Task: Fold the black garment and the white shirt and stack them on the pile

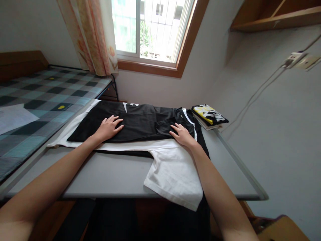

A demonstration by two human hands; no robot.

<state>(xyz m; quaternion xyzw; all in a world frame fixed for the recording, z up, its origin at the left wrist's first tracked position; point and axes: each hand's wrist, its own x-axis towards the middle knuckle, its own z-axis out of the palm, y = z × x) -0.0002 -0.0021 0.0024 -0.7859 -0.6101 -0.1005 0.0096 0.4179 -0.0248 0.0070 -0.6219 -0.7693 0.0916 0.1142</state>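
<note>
A black shirt [140, 122] with white markings lies folded lengthwise on the table, its collar end toward the right. Under it is a white T-shirt [175, 170], whose sleeve spreads toward me and hangs over the table's front edge. More black cloth shows beneath the white one. My left hand [109, 128] rests flat on the black shirt's left part, fingers spread. On the right, near the collar, my right hand [183, 134] lies on the same shirt with its fingers apart. Neither hand grips anything.
Folded clothes [210, 115] in yellow, black and white are stacked at the grey table's [112, 174] far right corner. A bed with a checked cover [65, 88] adjoins on the left, with paper [16, 117] on it. A wooden chair [283, 229] is at lower right.
</note>
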